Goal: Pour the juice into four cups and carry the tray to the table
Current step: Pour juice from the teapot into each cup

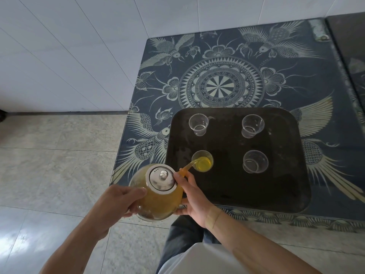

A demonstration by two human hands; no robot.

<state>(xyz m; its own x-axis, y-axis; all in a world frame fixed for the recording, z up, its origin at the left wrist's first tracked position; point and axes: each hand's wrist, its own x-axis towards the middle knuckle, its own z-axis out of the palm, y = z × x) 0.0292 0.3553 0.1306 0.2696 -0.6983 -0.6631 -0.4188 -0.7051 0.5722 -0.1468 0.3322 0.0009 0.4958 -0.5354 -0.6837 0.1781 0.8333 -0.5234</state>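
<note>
a tray [292, 194] lies on the near part of the table [325, 80], with four cups on it, two near and two far. the teapot [158, 202] is held left of the tray, its spout over the near-left cup [202, 161]; the near-right cup [255, 161], far-left cup [198, 124] and far-right cup [252, 125] stand apart

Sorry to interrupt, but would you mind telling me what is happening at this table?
A person holds a glass teapot of juice in both hands, left hand and right hand, pouring through the spout into the near-left cup on a black tray. That cup is partly filled; the other three cups look empty.
</note>
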